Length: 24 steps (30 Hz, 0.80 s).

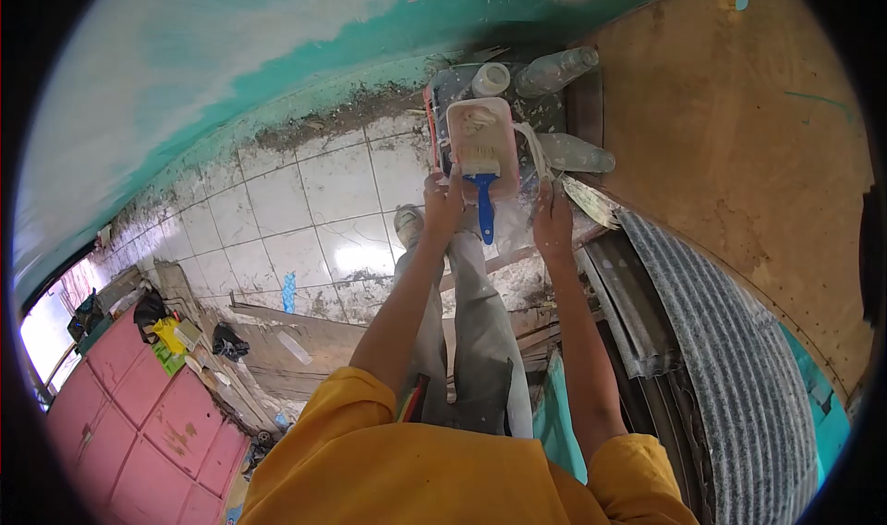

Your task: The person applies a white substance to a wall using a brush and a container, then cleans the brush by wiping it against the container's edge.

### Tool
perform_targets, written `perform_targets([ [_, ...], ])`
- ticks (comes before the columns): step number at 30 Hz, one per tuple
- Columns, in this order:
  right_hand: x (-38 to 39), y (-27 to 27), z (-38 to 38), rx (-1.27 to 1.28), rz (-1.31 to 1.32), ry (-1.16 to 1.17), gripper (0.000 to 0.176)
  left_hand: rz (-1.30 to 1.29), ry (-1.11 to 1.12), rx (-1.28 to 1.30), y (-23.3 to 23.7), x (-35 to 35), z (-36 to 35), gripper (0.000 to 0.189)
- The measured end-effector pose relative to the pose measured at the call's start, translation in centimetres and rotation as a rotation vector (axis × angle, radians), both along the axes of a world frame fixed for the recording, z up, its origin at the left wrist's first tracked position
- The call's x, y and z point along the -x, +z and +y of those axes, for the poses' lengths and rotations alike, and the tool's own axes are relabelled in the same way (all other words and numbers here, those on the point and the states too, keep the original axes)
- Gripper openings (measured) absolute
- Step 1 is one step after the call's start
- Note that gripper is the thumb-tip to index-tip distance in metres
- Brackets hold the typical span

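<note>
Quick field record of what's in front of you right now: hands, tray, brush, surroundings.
left hand: at the near edge of the pink tray, beside the brush handle; grip unclear
right hand: just right of the tray, on clutter; grip unclear
brush: blue handle, lying in the tray, bristles pointing away
bottles: plastic, lying behind and right of the tray
floor: white tiles, dirty along the teal wall
</note>
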State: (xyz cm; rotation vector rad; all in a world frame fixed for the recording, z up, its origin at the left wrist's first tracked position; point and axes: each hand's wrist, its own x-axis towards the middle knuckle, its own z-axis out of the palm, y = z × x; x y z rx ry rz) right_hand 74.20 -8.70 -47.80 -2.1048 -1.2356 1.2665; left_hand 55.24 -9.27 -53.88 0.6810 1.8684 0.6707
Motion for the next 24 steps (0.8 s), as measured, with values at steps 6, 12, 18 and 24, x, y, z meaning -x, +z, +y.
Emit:
perform_targets([
  [6,1.3,-3.6,0.6,-0.199,-0.162,-0.022,0.034,-0.218,-0.066,0.034,-2.2,-1.2,0.7,0.079],
  [12,1.9,-5.9,0.4,-0.219,-0.121,-0.064,0.039,-0.200,-0.088,-0.066,-1.9,-1.2,0.9,0.054],
  [18,1.3,-8.4,-0.8,-0.104,0.107,-0.163,0.037,-0.117,-0.135,0.043,-1.0,-0.9,0.9,0.052],
  [24,1.4,-10.8,-1.6,-0.317,0.033,-0.096,0.031,0.028,-0.214,0.012,-3.4,-0.3,0.4,0.053],
])
